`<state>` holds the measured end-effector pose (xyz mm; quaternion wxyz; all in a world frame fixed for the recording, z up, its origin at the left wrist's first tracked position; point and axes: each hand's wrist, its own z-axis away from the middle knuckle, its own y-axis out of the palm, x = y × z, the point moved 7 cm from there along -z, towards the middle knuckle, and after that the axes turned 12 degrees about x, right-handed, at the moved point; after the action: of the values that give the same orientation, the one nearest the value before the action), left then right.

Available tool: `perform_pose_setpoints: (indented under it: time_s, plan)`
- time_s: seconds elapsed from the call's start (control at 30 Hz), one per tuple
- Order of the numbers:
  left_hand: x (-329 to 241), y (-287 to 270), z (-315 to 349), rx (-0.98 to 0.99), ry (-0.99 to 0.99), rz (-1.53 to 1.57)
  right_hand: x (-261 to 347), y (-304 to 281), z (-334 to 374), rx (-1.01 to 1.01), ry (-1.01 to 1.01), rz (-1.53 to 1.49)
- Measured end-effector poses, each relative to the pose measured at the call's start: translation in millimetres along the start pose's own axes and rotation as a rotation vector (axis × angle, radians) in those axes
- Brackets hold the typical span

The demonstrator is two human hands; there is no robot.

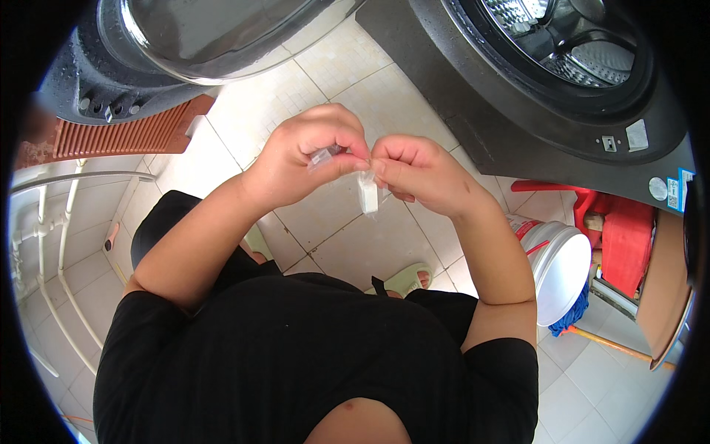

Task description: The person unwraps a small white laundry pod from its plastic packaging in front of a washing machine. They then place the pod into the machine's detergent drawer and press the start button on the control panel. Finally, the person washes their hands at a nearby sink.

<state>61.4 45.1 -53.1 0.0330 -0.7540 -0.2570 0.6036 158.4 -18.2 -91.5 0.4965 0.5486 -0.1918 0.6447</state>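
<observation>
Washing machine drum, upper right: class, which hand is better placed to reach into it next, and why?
Probably the right hand: it is nearer the drum, while the left hand is farther across. Both hands, though, are pinching at the small plastic-wrapped white block.

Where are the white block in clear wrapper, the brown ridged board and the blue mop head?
White block in clear wrapper point(369, 196): head view, on the middle of its white face.
Brown ridged board point(126, 132): head view, on its ridges.
Blue mop head point(570, 309): head view, on its visible strands.
</observation>
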Motion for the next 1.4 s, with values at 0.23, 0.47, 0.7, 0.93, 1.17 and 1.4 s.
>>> perform_pose_setpoints:
  time_s: [0.23,0.47,0.7,0.93,1.17,1.4]
  plan:
    - [-6,7,-2,0.118,0.027,-0.030,-4,4,0,-0.015,-0.012,-0.030]
    - [0,18,1,0.121,-0.026,-0.069,1,-6,5,-0.245,-0.170,0.156]
    - [17,13,6,-0.034,-0.101,0.222,5,-56,16,-0.510,-0.304,-0.125]
    - [53,8,12,-0.400,-0.425,0.816,13,-25,3,-0.460,-0.547,0.036]
    - [66,15,22,-0.404,-0.569,0.988,23,-18,10,-0.643,-0.652,0.547]
    - [74,7,32,-0.602,-0.669,1.081,26,-24,12,-0.713,-0.697,0.909]
